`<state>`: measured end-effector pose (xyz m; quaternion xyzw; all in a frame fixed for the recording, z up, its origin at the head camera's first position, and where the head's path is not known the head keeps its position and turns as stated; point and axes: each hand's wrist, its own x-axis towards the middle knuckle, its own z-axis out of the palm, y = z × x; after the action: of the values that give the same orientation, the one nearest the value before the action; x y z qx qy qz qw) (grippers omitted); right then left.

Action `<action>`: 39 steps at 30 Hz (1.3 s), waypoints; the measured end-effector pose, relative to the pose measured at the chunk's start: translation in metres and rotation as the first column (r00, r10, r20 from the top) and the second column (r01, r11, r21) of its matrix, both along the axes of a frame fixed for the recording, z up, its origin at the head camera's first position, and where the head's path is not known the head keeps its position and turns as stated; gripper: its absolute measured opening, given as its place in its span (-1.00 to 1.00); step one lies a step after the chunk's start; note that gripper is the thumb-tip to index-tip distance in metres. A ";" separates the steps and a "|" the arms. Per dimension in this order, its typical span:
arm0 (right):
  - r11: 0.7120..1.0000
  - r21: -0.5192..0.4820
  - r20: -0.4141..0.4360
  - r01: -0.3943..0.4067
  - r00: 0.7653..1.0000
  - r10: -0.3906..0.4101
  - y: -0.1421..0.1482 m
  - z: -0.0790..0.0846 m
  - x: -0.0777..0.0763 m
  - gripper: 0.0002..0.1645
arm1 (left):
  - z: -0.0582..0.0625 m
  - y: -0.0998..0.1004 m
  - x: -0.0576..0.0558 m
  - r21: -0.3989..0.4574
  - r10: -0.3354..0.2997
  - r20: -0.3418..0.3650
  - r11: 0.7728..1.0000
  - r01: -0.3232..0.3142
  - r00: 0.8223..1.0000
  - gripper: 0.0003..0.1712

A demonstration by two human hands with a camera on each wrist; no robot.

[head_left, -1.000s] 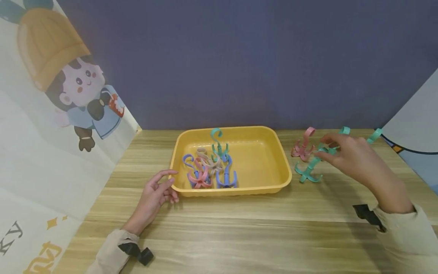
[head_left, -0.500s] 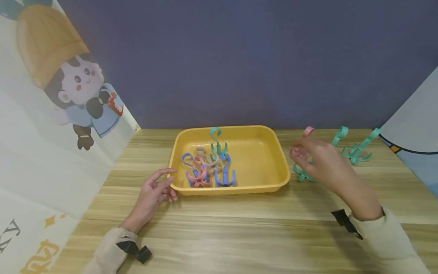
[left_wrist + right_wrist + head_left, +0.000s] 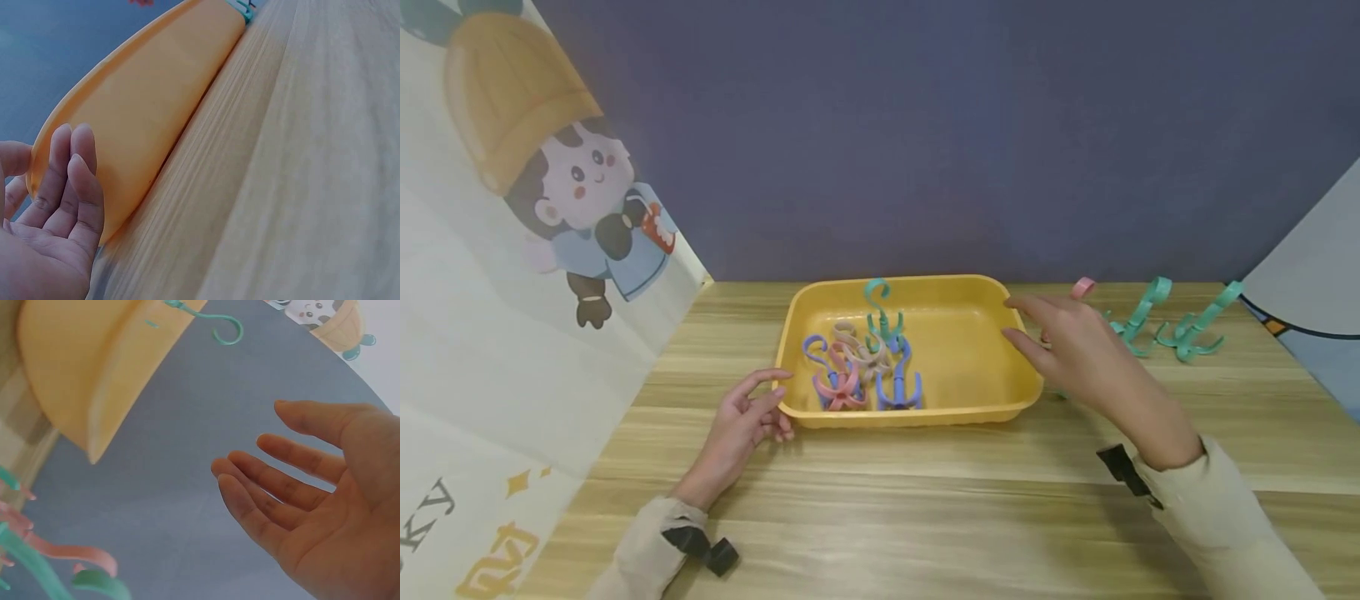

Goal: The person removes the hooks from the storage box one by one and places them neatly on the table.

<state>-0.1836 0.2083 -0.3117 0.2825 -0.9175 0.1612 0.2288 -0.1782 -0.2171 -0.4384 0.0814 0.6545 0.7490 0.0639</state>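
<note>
My left hand (image 3: 741, 429) holds the rim of a yellow tray (image 3: 910, 417) at its front left corner, with some fingers against the outer wall in the left wrist view. Inside the tray's left half lie plastic hanging hooks with several prongs: a green hook (image 3: 883, 325), a beige hook (image 3: 868, 357), a pink hook (image 3: 841, 392) and blue hooks (image 3: 898, 387). My right hand (image 3: 1082, 354) hovers by the tray's right rim, fingers extended and apart, holding nothing. Just behind it, a pink hook (image 3: 1082, 288) is mostly hidden.
Green hooks (image 3: 1198, 329) stand on the wooden table (image 3: 940, 517) to the right of the tray. One more lies largely behind my right hand. A dark wall (image 3: 925, 150) rises behind the table, with a cartoon-printed panel (image 3: 482, 350) on the left.
My right hand has let go of a green hook, which now lies on the table, and moved left past the pink hook to the tray's right rim. My left hand stays put.
</note>
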 end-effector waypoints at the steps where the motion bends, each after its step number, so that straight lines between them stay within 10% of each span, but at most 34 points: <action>1: 1.000 -0.003 -0.013 -0.012 1.000 0.012 -0.002 0.002 -0.001 -0.61 | 0.000 0.000 0.000 0.002 0.003 0.002 1.000 -0.003 1.000 -0.58; 14: 0.999 0.045 0.146 -0.011 0.989 0.005 -0.042 0.020 -0.016 -0.59 | -0.001 0.001 0.000 0.011 0.007 0.001 1.000 -0.007 1.000 -0.61; 31: 0.960 0.182 0.464 -0.213 0.879 0.107 -0.106 0.000 -0.078 -0.69 | 0.000 0.002 0.002 0.016 0.015 0.010 1.000 -0.015 1.000 -0.62; 39: 0.915 0.363 0.545 -0.176 0.837 -0.055 -0.135 -0.015 -0.091 -0.85 | 0.003 0.004 0.003 0.010 0.025 0.016 1.000 -0.025 1.000 -0.59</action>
<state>-0.2747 0.0731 -0.3267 0.2948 -0.9479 0.0519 -0.1089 -0.1757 -0.2127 -0.4353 0.0676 0.6512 0.7536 0.0592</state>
